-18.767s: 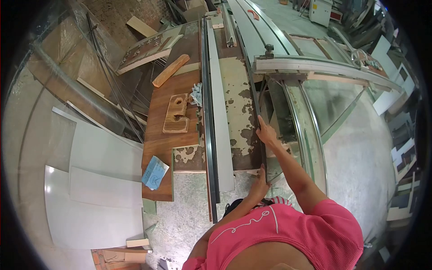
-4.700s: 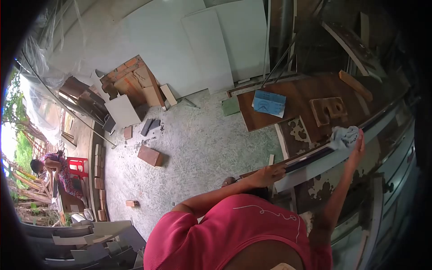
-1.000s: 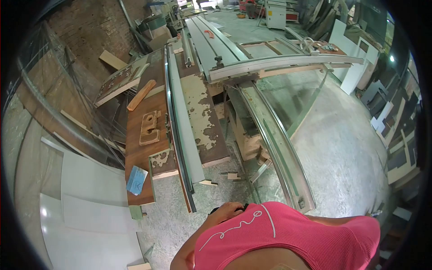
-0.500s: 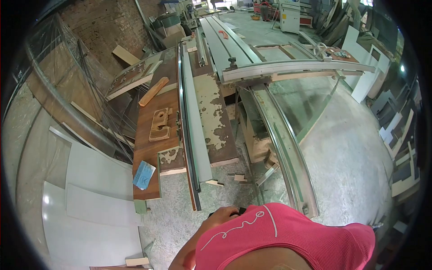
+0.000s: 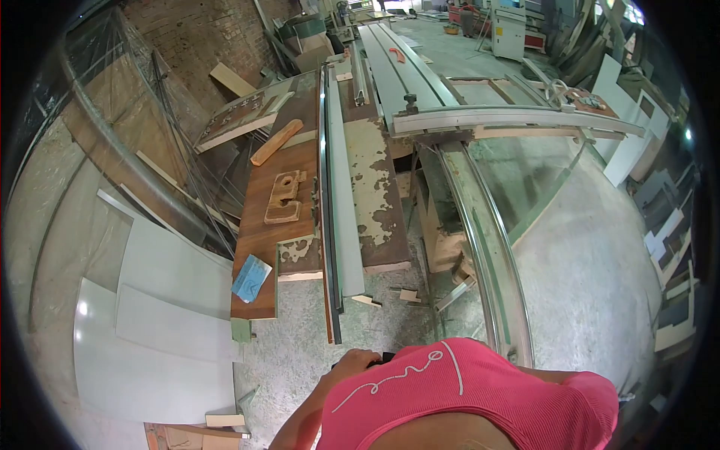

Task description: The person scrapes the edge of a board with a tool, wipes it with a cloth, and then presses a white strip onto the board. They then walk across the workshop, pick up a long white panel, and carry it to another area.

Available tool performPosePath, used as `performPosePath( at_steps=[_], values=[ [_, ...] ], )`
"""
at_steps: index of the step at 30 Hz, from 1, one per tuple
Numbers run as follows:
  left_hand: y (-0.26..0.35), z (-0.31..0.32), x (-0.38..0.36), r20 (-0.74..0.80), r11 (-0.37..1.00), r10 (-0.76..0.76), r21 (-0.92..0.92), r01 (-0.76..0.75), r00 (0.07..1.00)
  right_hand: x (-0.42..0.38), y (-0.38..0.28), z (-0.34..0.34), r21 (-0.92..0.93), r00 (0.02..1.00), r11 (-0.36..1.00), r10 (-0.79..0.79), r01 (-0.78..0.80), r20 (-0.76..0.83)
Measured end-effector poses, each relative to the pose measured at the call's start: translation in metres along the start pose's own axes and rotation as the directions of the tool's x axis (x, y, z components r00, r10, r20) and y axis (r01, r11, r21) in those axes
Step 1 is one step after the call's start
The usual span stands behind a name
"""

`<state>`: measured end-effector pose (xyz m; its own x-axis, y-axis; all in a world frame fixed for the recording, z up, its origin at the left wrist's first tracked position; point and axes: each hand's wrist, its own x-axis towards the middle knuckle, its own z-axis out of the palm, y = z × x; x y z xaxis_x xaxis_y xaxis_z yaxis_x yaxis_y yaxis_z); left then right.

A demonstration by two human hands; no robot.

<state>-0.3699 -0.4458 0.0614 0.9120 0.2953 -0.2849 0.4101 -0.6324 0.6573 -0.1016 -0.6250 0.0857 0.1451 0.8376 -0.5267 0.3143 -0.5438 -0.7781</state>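
Note:
My left hand (image 5: pixel 355 361) is low in the picture, close against the pink top (image 5: pixel 450 390). Its fingers curl beside a small black thing that the top partly covers, so its hold is unclear. No part of my right hand shows. Beyond the left hand, a long dark rail (image 5: pixel 330 225) and a pale strip (image 5: pixel 343 210) lie along the worktable (image 5: pixel 259 202). On the table's brown board are a blue packet (image 5: pixel 251 278), a wooden piece with cutouts (image 5: pixel 284 196) and a wooden block (image 5: pixel 277 142).
A sliding saw table (image 5: pixel 397 67) with a metal crossbar (image 5: pixel 517 118) stands ahead. Metal rails (image 5: pixel 491 247) run toward me at the right. White panels (image 5: pixel 154 352) lean at the left, and offcuts (image 5: pixel 367 300) lie on the floor. A person (image 5: pixel 466 22) stands far back.
The whole scene has shifted right and slightly up in the view. My left hand shows a little further left, still close to the top.

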Motion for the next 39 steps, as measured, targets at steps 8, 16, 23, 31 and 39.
performPosePath(
  at_steps=[8,16,23,31,39],
  values=[
    [-0.009,0.004,-0.034,-0.072,0.993,-0.001,0.12,0.009,0.997,0.03,-0.002,0.011,-0.283,0.981,0.943,-0.143,0.175,0.131],
    [0.003,0.005,-0.078,-0.043,0.984,-0.119,0.131,0.124,0.992,0.066,-0.022,0.028,-0.257,0.938,0.927,-0.196,0.272,0.285],
    [0.007,0.029,-0.122,-0.162,0.964,-0.263,0.006,0.267,0.951,0.104,-0.034,0.054,-0.182,0.891,0.925,-0.246,0.333,0.381],
    [0.022,0.095,-0.181,-0.307,0.871,-0.49,-0.203,0.447,0.816,0.111,-0.081,0.101,-0.279,0.736,0.752,-0.374,0.597,0.564],
    [0.035,0.136,-0.186,-0.404,0.825,-0.565,-0.313,0.471,0.72,0.126,-0.074,0.101,-0.389,0.612,0.697,-0.091,0.603,0.785]
  ],
)
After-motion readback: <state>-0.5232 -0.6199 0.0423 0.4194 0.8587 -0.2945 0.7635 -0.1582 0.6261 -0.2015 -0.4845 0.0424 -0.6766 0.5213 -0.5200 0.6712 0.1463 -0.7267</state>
